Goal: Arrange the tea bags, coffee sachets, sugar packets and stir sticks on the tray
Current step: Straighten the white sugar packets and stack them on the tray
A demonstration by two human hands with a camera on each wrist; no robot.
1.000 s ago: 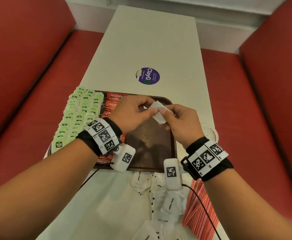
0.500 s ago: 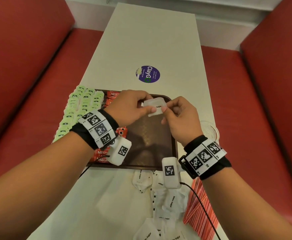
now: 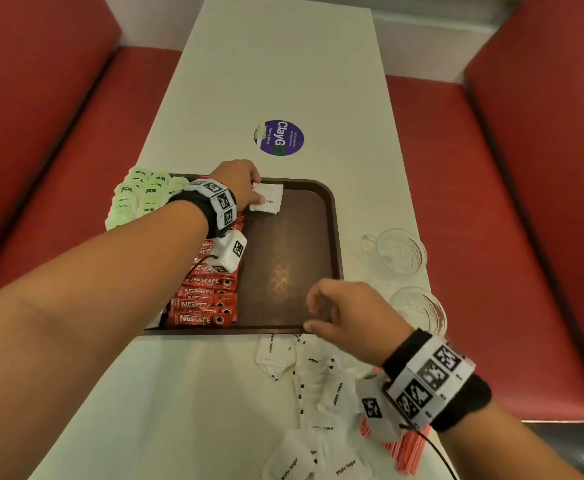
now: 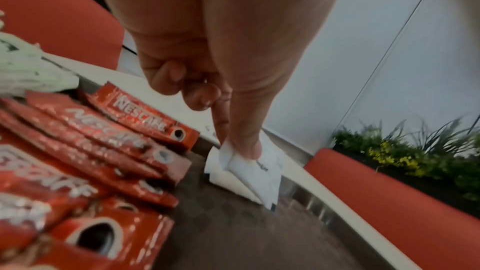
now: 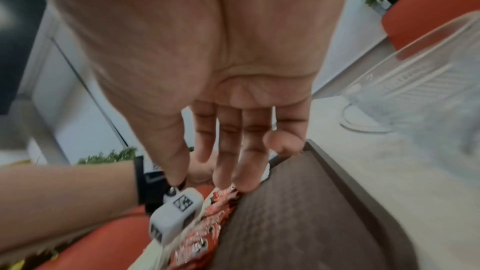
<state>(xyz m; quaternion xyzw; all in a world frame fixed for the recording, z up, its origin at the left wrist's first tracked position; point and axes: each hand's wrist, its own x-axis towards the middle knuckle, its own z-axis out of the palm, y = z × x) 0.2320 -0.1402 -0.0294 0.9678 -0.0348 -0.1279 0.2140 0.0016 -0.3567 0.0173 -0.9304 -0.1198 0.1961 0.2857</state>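
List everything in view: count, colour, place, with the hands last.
tray: one, dark brown, on the table's near half
tea bags: many, pale green, in rows at the tray's left edge
coffee sachets: many, red, a column on the tray beside the tea bags
sugar packet: one, white, at the tray's far end
loose sugar packets: a white pile on the table, near side of the tray
stir sticks: a red bundle by the pile
glass cups: two, clear, right of the tray
sticker: one, purple, beyond the tray
table: one, white
benches: red, both sides
left hand: pinches the sugar packet
right hand: empty, over the tray's near edge
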